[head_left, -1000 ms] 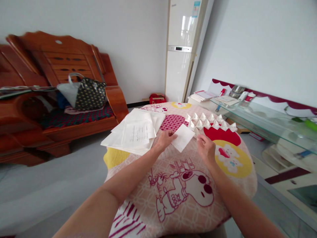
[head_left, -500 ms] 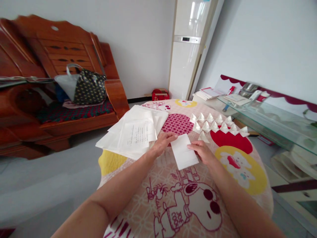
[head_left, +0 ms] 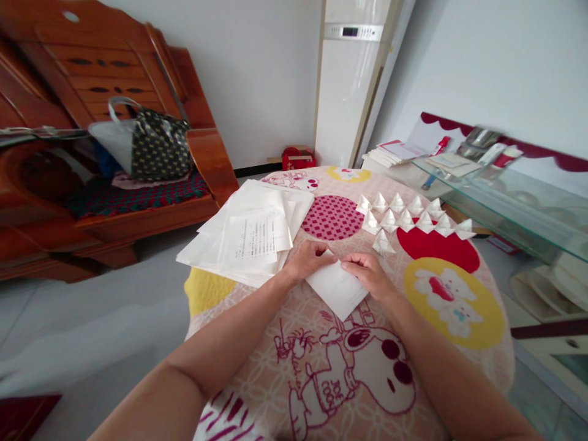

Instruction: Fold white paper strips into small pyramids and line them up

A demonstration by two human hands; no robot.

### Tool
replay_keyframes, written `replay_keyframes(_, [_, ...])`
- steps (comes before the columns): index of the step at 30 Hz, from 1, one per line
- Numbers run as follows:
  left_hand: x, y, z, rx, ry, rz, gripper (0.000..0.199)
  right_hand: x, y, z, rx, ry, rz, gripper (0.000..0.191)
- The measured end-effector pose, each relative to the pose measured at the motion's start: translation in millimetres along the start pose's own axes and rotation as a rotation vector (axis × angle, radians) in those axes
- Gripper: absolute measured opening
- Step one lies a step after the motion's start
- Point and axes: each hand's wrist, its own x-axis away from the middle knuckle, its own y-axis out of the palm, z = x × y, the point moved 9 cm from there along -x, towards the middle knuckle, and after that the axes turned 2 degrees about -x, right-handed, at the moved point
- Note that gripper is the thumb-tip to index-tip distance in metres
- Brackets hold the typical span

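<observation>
Left hand [head_left: 310, 260] and right hand [head_left: 368, 274] pinch the white paper [head_left: 340, 295] near its far corner, paper stack [head_left: 209, 246] left, folded pieces [head_left: 407, 221] far right on the surface [head_left: 261, 392]!

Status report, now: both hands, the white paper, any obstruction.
Left hand and right hand gripping white paper at its far end. Paper angled, one corner toward wearer. Fingers hide part of it; nearest folded paper piece sits beyond, apart.
</observation>
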Motion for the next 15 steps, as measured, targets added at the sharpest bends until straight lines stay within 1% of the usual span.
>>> replay_keyframes(4, [-1, 0.1, 3, -0.068, 0.027, 0.015, 0.021, -1, 2, -5, 0.06, -0.017, 0.029, 0.022])
replay_keyframes(9, [-1, 4.0, 2, -0.092, 0.038, -0.015, 0.019, 1, 2, -13, 0.135, -0.054, 0.047, 0.022])
replay_keyframes(12, [0, -3.9, 1, -0.049, 0.045, 0.033, 0.019, 4, -3, -12, 0.111, -0.033, 0.055, 0.02])
replay_keyframes(15, [0, -13.5, -4, 0.06, 0.008, 0.067, 0.02, 8, -12, -6, 0.072, 0.026, 0.046, 0.019])
